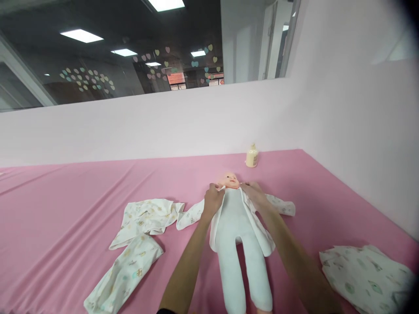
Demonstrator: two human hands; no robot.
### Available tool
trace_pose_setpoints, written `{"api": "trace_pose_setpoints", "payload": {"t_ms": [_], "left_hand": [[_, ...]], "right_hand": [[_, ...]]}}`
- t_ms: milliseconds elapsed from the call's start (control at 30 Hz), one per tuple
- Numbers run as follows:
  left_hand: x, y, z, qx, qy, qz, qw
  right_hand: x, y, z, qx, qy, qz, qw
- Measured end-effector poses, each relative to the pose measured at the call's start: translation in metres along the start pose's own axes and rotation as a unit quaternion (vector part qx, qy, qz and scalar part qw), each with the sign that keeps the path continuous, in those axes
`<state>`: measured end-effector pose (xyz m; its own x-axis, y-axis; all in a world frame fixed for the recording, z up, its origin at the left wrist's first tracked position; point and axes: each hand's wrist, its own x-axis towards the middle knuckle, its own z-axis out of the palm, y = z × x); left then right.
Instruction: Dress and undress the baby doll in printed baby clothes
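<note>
The sheet [81,192] over the table is pink, and the wall [163,122] behind it a paler pink. The doll [235,226] has a plain white cloth body and a peach face. The open jacket [278,205] under it is white with small pale prints, as are the trousers [131,257] to the left. The cloth [366,270] at the right looks white with greenish motifs, though blurred. The bottle [252,156] is cream yellow.
</note>
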<state>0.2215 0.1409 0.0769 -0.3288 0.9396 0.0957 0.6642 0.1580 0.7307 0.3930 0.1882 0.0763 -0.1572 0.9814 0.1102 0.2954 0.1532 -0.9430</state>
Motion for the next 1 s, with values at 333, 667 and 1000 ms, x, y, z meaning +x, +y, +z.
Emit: {"api": "trace_pose_setpoints", "payload": {"t_ms": [333, 667, 1000], "left_hand": [[0.002, -0.001, -0.025, 0.142, -0.077, -0.005, 0.987], [-0.017, 0.009, -0.062, 0.285, -0.024, 0.001, 0.958], [-0.015, 0.017, -0.068, 0.103, -0.02, 0.051, 0.993]], "right_hand": [[-0.008, -0.002, -0.026, -0.19, -0.069, 0.03, 0.979], [-0.025, -0.03, -0.038, -0.336, -0.066, -0.012, 0.94], [-0.016, -0.023, -0.03, -0.261, -0.025, -0.036, 0.964]]}}
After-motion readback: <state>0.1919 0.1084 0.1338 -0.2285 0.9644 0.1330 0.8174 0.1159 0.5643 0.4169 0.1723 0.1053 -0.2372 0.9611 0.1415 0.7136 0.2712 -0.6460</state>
